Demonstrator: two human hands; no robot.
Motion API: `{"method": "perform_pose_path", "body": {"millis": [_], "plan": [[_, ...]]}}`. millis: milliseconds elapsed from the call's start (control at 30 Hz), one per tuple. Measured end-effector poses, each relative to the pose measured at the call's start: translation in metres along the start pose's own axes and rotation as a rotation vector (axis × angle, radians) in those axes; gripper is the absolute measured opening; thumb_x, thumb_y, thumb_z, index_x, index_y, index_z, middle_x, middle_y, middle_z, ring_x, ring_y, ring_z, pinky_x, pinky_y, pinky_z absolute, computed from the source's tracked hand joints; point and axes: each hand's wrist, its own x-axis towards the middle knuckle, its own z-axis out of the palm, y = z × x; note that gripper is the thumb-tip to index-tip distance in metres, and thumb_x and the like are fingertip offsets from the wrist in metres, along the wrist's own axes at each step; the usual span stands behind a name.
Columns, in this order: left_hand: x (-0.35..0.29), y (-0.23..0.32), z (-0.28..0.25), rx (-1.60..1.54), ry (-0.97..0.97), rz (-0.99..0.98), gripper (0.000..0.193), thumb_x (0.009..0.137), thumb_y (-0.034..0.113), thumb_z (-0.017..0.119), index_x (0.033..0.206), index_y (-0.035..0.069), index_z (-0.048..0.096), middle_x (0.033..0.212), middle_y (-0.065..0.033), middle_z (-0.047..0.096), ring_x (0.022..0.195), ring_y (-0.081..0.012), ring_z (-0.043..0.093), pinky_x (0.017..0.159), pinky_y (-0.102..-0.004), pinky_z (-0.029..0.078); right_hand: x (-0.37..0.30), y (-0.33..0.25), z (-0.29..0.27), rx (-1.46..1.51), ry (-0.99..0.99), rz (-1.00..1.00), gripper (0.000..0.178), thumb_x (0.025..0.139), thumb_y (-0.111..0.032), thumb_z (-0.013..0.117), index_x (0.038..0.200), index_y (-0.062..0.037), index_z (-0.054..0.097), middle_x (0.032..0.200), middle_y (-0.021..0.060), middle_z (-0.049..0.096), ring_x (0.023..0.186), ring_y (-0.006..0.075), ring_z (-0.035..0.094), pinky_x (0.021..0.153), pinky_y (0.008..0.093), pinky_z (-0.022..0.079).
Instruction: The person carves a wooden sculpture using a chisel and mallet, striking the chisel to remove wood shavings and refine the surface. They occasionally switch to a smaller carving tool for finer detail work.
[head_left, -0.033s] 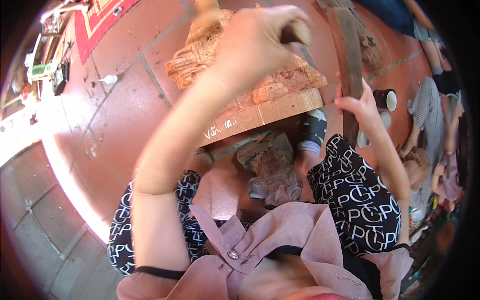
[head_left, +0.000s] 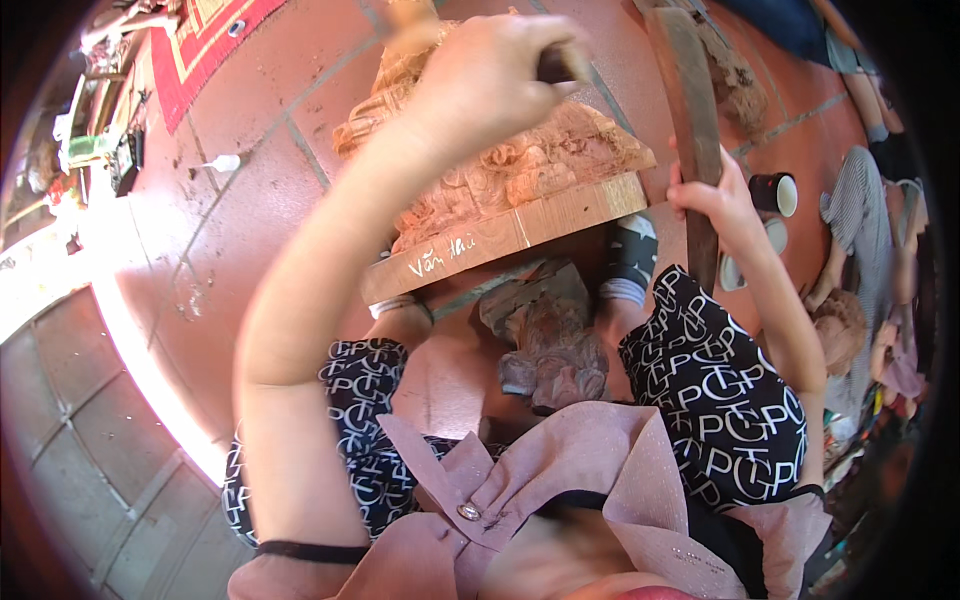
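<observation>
A large orange-brown wood carving point(head_left: 540, 165) rests in front of me on a thick wooden base point(head_left: 525, 235) with white handwriting on its front edge. Over the carving is my left hand point(head_left: 490, 80), blurred, its fingers curled into a fist. What it holds, if anything, I cannot make out. A blurred brown shape point(head_left: 405, 20) shows beyond its wrist at the top edge. To the right, my right hand point(head_left: 715, 205) grips a long dark wooden bar point(head_left: 688, 110) standing beside the carving. Between my feet lies a smaller, darker carved figure point(head_left: 550, 345).
A black and white cup point(head_left: 775, 194) stands right of the bar, near a white sandal point(head_left: 735, 272). Another rough wood piece point(head_left: 738, 85) lies behind the bar. Other people point(head_left: 865, 230) sit at the right. A small white bottle point(head_left: 225, 162) and a red mat point(head_left: 200, 60) are at the left.
My left hand and forearm have shifted left over the carving. My right hand stays on the wooden bar, with little visible movement.
</observation>
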Motion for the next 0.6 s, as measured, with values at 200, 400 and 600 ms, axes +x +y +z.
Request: {"method": "perform_pose_path", "body": {"millis": [200,400,600], "plan": [[-0.051,-0.034,-0.01,0.205,-0.59,-0.16,0.076,0.073,-0.003,0.057,0.144,0.019,0.043,0.071,-0.0099,0.063,0.066,-0.0233,0.063,0.066,-0.0387,0.049,0.014,-0.001,-0.005,0.027,-0.103,0.081,0.053,0.072,-0.006,0.066,0.122,0.0013,0.048,0.082,0.0054,0.058,0.059,0.0117,0.058,0.052,0.0251,0.048],[-0.051,-0.041,-0.019,0.602,-0.868,-0.092,0.064,0.071,-0.003,0.057,0.132,0.017,0.054,0.073,-0.0137,0.063,0.07,-0.0276,0.062,0.066,-0.0413,0.049,0.014,-0.005,-0.007,-0.087,-0.129,0.082,0.055,0.071,-0.007,0.066,0.123,0.0009,0.049,0.081,0.0047,0.058,0.059,0.0114,0.058,0.05,0.0252,0.048],[-0.063,-0.027,-0.068,-0.065,-0.326,-0.37,0.028,0.084,0.01,0.062,0.112,0.008,0.063,0.076,-0.0043,0.058,0.076,-0.0194,0.061,0.07,-0.0358,0.051,0.013,0.001,-0.008,-0.04,-0.136,-0.003,0.044,0.071,-0.009,0.065,0.111,0.0033,0.05,0.075,0.007,0.059,0.058,0.0119,0.059,0.047,0.0256,0.049]]}}
